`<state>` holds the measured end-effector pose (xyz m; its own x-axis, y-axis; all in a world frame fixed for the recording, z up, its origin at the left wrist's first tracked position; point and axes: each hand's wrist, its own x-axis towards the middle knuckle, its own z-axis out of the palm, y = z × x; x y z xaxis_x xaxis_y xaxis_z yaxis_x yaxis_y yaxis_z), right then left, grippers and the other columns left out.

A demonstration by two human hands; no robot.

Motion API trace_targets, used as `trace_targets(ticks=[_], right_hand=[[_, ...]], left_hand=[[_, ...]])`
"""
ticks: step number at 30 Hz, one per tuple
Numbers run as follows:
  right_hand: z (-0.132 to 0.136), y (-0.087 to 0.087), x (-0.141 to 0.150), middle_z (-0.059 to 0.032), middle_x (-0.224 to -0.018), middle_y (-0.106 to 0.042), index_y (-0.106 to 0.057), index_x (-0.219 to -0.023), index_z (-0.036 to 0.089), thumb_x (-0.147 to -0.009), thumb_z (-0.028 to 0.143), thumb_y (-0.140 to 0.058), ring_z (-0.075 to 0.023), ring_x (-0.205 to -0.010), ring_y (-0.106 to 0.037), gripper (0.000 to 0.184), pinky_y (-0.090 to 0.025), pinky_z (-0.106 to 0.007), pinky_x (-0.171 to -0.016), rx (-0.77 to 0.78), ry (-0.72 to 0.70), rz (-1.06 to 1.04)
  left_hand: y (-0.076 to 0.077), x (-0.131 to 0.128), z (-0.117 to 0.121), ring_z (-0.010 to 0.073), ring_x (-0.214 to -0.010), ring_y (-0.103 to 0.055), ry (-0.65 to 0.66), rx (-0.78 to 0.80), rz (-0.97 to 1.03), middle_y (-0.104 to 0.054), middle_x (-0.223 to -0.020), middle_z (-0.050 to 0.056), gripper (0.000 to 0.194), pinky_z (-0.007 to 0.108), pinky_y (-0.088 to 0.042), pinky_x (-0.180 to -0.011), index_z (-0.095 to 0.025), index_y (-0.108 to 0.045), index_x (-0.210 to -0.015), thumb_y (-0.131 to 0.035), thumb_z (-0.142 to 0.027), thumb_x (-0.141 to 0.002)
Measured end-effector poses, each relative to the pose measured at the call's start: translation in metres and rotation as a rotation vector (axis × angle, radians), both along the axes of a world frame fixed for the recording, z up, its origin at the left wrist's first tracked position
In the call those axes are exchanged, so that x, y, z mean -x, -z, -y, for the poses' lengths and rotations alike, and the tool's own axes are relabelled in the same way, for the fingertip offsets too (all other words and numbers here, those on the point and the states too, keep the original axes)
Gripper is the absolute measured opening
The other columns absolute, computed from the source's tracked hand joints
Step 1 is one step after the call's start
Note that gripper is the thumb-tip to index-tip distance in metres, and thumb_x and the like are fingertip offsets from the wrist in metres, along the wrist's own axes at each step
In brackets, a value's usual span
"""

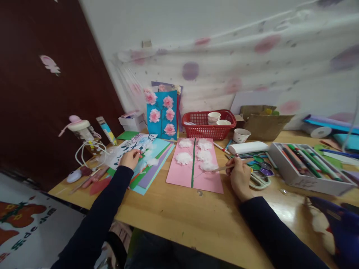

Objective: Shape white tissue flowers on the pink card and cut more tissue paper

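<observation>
Over a stack of coloured paper sheets (146, 181), my left hand (131, 159) is closed at the fingertips, beside loose white cotton (151, 158). What its fingers hold, if anything, is too small to make out. My right hand (239, 175) grips a slim wooden paintbrush (224, 168), its tip at the lower right cotton tuft (206, 166). That tuft lies on a pink card (179, 177) with several other cotton puffs and a green painted stem (193, 164). Under and beside my right hand are a paint palette (266, 172) and pale-handled scissors (260, 182).
Behind the card stand a blue card with pink flowers (162, 112) and a red basket (207, 130) holding paper cups. A box of markers (311, 168) and a dark blue object (336, 220) are at right. A bottle (81, 129) stands at left.
</observation>
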<state>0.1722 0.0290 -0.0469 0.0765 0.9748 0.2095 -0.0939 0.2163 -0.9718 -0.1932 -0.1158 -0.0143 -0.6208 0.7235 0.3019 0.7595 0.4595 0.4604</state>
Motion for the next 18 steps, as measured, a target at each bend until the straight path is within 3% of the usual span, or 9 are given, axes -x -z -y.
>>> trace_targets(ticks=[5, 9, 11, 15, 18], right_hand=[[0.0, -0.001, -0.001, 0.0033, -0.034, -0.043, -0.052, -0.051, 0.019, -0.079, 0.044, -0.043, -0.0101, -0.032, -0.04, 0.039, -0.029, -0.023, -0.036, -0.023, 0.016, 0.029], [0.0, -0.001, -0.002, 0.0024, -0.034, -0.044, -0.052, -0.049, 0.019, -0.079, 0.042, -0.043, -0.0107, -0.034, -0.041, 0.039, -0.03, -0.023, -0.037, -0.045, 0.0, 0.111], [0.0, 0.0, -0.002, 0.0025, -0.034, -0.044, -0.052, -0.05, 0.019, -0.079, 0.042, -0.042, -0.0107, -0.034, -0.041, 0.039, -0.029, -0.023, -0.037, -0.054, -0.015, 0.122], [-0.001, 0.002, -0.001, 0.0034, -0.034, -0.043, -0.051, -0.051, 0.019, -0.081, 0.042, -0.042, -0.0102, -0.033, -0.04, 0.039, -0.028, -0.023, -0.036, -0.058, -0.003, 0.098], [0.0, 0.003, 0.0, 0.0036, -0.034, -0.043, -0.051, -0.052, 0.019, -0.082, 0.042, -0.041, -0.01, -0.033, -0.04, 0.039, -0.028, -0.023, -0.036, -0.054, 0.01, 0.077]], left_hand=[[0.004, 0.02, -0.021, 0.0225, -0.081, -0.063, 0.067, 0.012, -0.003, -0.07, -0.088, 0.007, 0.024, 0.031, -0.046, -0.08, -0.018, -0.068, -0.088, -0.057, -0.022, -0.066], [0.006, 0.02, -0.04, 0.0291, -0.097, -0.057, 0.127, -0.025, 0.006, -0.067, -0.09, 0.008, 0.009, 0.04, -0.038, -0.093, -0.02, -0.067, -0.069, -0.065, -0.022, -0.06], [0.005, 0.019, -0.043, 0.0286, -0.098, -0.056, 0.167, -0.056, 0.035, -0.066, -0.087, 0.007, 0.005, 0.041, -0.037, -0.095, -0.02, -0.062, -0.06, -0.066, -0.021, -0.059], [-0.002, 0.013, -0.042, 0.0235, -0.087, -0.061, 0.235, -0.143, 0.149, -0.067, -0.077, 0.004, 0.008, 0.037, -0.043, -0.087, -0.019, -0.057, -0.064, -0.063, -0.024, -0.065], [-0.007, -0.006, -0.044, 0.0192, -0.073, -0.064, 0.285, -0.182, 0.276, -0.066, -0.068, 0.002, 0.015, 0.033, -0.049, -0.075, -0.018, -0.053, -0.074, -0.06, -0.031, -0.071]])
